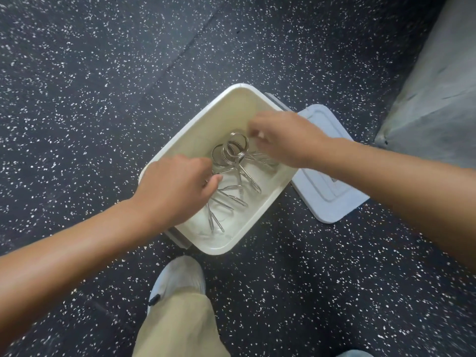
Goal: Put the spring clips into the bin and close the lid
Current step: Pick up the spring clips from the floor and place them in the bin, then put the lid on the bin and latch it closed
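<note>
A white plastic bin (203, 127) stands open on the floor. Several chrome spring clips (235, 153) lie in it, coils toward the far side and handles toward me. My left hand (177, 184) reaches in over the near-left rim, its fingers curled around a clip handle. Over the bin's right side, my right hand (280, 137) hovers with fingers bent close to the top coil; I cannot see whether they touch it. The pale blue lid (327, 191) lies flat on the floor against the bin's right side, partly under my right forearm.
The floor (103, 73) is dark speckled rubber. A grey block (435, 94) fills the upper right corner. My white shoe (180, 276) and beige trouser leg (177, 328) are just below the bin's near corner.
</note>
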A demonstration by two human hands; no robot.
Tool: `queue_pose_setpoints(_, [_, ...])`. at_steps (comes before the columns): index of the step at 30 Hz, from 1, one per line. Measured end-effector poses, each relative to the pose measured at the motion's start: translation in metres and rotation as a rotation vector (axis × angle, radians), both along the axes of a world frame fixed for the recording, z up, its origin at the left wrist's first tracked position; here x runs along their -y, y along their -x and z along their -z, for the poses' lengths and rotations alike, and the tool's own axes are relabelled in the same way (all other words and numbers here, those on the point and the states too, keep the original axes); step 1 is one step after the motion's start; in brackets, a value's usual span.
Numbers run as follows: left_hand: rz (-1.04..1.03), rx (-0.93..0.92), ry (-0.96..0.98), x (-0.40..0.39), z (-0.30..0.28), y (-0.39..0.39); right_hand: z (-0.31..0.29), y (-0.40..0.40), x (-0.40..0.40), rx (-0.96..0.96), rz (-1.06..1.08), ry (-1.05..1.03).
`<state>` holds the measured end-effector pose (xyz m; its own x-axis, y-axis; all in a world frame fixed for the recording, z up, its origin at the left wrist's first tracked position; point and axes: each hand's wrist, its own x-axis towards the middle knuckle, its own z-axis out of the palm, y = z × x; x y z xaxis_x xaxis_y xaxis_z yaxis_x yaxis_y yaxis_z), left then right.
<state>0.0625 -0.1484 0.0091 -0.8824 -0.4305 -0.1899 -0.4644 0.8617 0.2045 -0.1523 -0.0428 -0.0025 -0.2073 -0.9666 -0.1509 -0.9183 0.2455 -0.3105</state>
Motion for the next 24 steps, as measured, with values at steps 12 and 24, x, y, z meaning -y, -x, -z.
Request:
queue_pose_setpoints(12, [0.065,-0.049,-0.06,-0.014,-0.002,0.008,0.043,0.066,-0.107,-0.123,0.632,-0.177])
queue_pose_setpoints(24, [0.091,0.013,-0.038,-0.015,-0.001,0.004,0.096,0.062,-0.099,-0.257,0.745,-0.47])
